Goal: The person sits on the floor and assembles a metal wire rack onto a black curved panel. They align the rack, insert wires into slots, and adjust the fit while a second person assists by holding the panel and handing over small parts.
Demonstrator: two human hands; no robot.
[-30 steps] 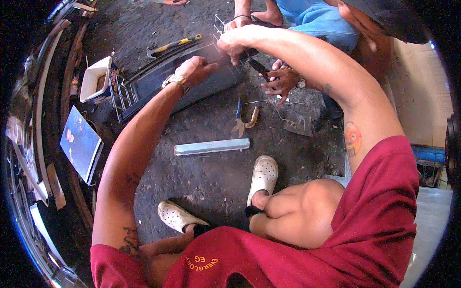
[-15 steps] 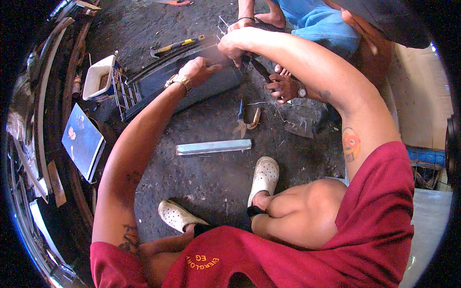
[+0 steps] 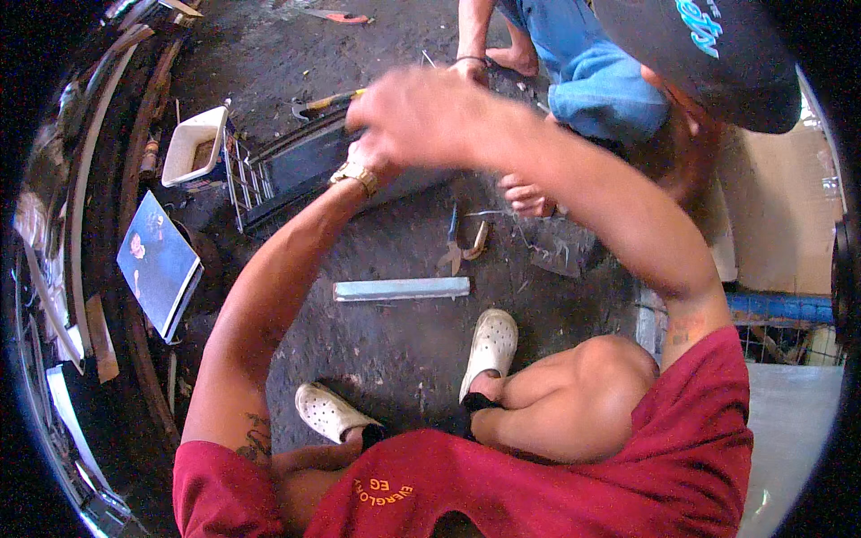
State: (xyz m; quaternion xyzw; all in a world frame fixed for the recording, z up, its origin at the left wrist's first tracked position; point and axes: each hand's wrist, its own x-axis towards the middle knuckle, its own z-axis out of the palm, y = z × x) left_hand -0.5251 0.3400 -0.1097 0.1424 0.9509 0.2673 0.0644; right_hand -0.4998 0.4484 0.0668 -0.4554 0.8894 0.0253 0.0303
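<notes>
Nearest to us, above our red shirt and bent knee, two perforated white rubber clogs (image 3: 490,345) stand on the dark, gritty concrete floor (image 3: 395,359). Just beyond them a pale blue-grey flat metal bar (image 3: 402,289) lies loose on the floor, well apart from both hands. Farther on, a small pair of pliers with tan handles (image 3: 462,247) rests untouched among scattered wire offcuts. Our left hand (image 3: 372,161), a gold watch on its wrist, rests on the long dark metal panel with a wire rack at its end (image 3: 296,170); our own right arm hides its fingers, so we cannot tell its grip. Our right hand (image 3: 413,112) is raised above that panel, blurred; we cannot tell whether it is open or closed. Beside the rack sits a white rectangular plastic tub (image 3: 193,143); beyond, a co-worker in blue jeans (image 3: 583,81) crouches. We judge the work on the panel mid-course, bar and pliers not yet in use.
</notes>
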